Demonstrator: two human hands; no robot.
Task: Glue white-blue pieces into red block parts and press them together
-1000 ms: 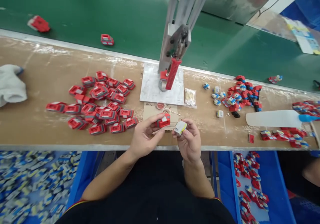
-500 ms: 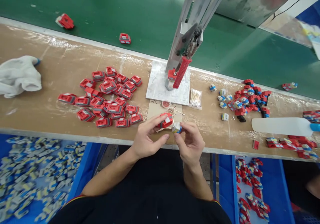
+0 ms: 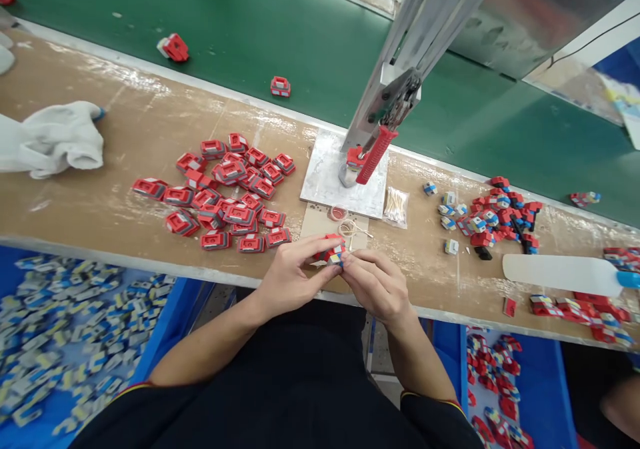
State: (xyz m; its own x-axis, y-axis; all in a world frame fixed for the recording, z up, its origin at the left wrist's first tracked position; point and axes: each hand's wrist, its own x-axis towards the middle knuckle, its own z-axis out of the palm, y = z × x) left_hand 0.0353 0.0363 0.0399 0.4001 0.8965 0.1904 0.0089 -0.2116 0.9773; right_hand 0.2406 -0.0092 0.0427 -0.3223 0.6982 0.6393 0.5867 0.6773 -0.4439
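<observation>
Between my two hands, over the table's front edge, is a small red toy part (image 3: 325, 255) with a white, blue and yellow toy part (image 3: 336, 257) against it. My left hand (image 3: 290, 272) is closed around the red part. Fingers of my right hand (image 3: 377, 282) pinch the white-and-blue part, which they partly cover. Just beyond them, a piece of cardboard (image 3: 313, 225) carries a small round tub of red stuff (image 3: 339, 213) and cotton swabs (image 3: 353, 229). A metal hand press (image 3: 375, 155) with a red grip stands behind on its plate (image 3: 315, 179).
Several red parts (image 3: 230, 195) are heaped at left, beside a white glove (image 3: 65, 139). A bag of swabs (image 3: 396, 207), mixed toy parts (image 3: 493, 215) and a white bottle (image 3: 555, 272) are at right. Blue bins (image 3: 170, 322) flank me; a green belt (image 3: 225, 55) runs behind.
The white-and-blue part, apart from the red one before, is now up against it. My right hand has moved left to meet my left hand. The whole view has shifted somewhat.
</observation>
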